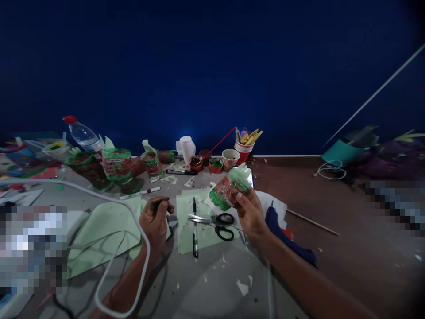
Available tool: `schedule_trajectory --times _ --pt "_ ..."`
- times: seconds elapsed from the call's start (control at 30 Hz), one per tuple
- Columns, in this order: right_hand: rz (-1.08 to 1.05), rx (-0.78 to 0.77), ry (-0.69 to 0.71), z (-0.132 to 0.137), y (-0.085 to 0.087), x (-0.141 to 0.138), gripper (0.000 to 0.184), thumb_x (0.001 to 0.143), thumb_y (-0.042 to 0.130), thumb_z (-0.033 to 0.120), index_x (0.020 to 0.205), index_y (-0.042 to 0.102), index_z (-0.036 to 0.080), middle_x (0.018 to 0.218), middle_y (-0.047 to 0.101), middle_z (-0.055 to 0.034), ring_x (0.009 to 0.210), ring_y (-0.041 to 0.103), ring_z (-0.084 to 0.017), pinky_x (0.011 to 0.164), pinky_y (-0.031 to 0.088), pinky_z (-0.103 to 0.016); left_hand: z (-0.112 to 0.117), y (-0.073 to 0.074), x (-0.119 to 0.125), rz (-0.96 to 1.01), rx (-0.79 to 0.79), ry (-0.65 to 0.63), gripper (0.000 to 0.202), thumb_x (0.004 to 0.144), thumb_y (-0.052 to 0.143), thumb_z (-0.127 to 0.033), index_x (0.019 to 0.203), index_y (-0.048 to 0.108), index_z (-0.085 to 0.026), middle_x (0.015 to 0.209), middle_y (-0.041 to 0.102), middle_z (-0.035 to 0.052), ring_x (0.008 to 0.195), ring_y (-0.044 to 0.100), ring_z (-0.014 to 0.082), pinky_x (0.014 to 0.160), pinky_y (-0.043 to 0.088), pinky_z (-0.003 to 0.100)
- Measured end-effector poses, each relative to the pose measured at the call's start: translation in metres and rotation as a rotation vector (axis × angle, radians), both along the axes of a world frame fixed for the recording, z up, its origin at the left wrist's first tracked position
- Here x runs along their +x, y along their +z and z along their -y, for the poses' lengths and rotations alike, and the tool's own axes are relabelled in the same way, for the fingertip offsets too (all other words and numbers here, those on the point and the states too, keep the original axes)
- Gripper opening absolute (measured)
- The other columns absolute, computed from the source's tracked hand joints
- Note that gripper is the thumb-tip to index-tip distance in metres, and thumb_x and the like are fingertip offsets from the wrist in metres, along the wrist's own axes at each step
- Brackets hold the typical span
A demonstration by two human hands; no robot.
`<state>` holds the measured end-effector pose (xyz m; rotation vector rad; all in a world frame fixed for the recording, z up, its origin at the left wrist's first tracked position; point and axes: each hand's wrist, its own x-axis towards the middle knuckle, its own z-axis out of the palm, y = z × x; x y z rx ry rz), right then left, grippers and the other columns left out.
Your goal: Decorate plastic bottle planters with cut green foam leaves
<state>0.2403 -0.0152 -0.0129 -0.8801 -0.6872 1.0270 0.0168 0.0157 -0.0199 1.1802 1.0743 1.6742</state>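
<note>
In my right hand [249, 212] is a cup [227, 191] painted green and reddish brown, tilted on its side above the table. Pale green paper pieces [241, 173] stick out at its upper end. My left hand [155, 218] is closed, thumb against curled, paint-stained fingers; whatever it may hold is hidden. Between the hands, black-handled scissors [223, 225] lie slightly apart across a black pen [195, 241] on a pale green paper sheet [184, 230]. A blue glue gun [282, 237] rests beside my right forearm.
Similar painted cups [117, 166] stand at the back left near a plastic bottle [83, 135]. Small paint pots [216, 166] and a red cup [244, 153] of tools line the back. A white cable [142, 235] loops over my left forearm. Paper scraps [243, 287] and a wooden stick [314, 222] lie about.
</note>
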Motion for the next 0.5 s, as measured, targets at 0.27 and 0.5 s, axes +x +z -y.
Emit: schedule_trajectory --times 0.27,0.5 --pt "-0.004 0.033 0.017 0.0 -0.002 0.0 0.032 0.068 0.073 0.035 0.096 0.061 0.025 0.093 0.066 -0.0007 0.074 0.059 -0.016 0.066 0.047 -0.029 -0.006 0.006 -0.004 0.093 0.075 0.138 0.031 0.079 0.059 -0.043 0.066 0.052 -0.017 0.058 0.055 -0.0023 0.049 0.051 0.009 0.046 0.04 0.021" --pt "0.027 0.042 0.021 -0.001 -0.005 0.001 0.04 0.07 0.072 0.035 0.107 0.059 0.026 0.107 0.065 -0.0036 0.092 0.06 -0.02 0.077 0.048 -0.031 -0.011 0.006 -0.006 0.113 0.067 0.139 0.022 0.076 0.065 -0.037 0.078 0.058 -0.016 0.063 0.057 -0.0022 0.055 0.053 0.009 0.049 0.042 0.019"
